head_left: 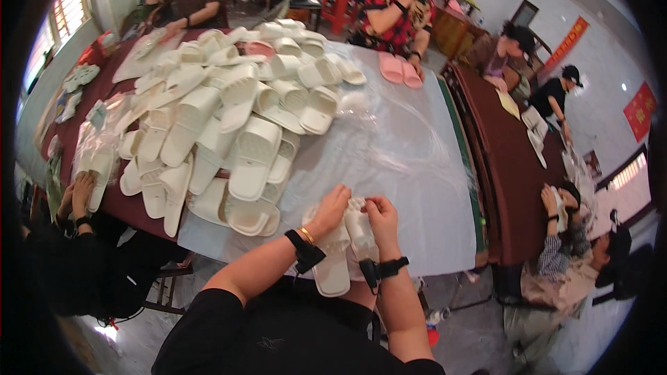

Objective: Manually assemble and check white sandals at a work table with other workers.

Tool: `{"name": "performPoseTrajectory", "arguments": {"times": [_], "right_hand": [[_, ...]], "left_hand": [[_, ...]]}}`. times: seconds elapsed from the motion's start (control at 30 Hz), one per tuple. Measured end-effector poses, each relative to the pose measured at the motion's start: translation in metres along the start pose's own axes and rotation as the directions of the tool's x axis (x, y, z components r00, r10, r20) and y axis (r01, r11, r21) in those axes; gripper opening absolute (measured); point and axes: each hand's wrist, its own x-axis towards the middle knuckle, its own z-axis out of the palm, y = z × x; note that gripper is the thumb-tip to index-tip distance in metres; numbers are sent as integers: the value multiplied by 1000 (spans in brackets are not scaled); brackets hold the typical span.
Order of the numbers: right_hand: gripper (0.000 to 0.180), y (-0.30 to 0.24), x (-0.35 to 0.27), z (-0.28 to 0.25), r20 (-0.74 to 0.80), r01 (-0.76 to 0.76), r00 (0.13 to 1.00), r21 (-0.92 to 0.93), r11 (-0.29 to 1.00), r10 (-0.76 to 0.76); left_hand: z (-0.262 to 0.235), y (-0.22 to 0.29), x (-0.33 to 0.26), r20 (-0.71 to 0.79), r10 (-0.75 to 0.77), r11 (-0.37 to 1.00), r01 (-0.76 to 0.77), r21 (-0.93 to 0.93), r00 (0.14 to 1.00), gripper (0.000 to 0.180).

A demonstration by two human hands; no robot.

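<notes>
White slippers [338, 250] sit paired at the table's [410, 167] near edge, gripped by both the left hand [330, 210] and right hand [381, 217]; a slipper heap [229, 118] covers the far-left corner.

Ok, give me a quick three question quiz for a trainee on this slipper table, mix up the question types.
1. True or false: both the left hand and the right hand are on the white slippers at the near table edge.
2. What colour is the pair of slippers lying apart at the far side of the clear plastic sheet? A) pink B) blue C) black
3. Fill in: the big slipper pile lies to the person's ____.

Key: 1 true; 2 A; 3 left.
</notes>
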Motion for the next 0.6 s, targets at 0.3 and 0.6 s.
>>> {"name": "performPoseTrajectory", "arguments": {"times": [0.3, 0.6], "right_hand": [[8, 0, -14, -4, -33, 17, 999, 115, 993, -13], [6, 3, -21, -2, 20, 156, 987, 45, 987, -157]], "left_hand": [[-4, 43, -4, 65, -284, 942, 291, -168, 957, 33], [1, 48, -4, 38, -197, 974, 191, 119, 980, 24]]}}
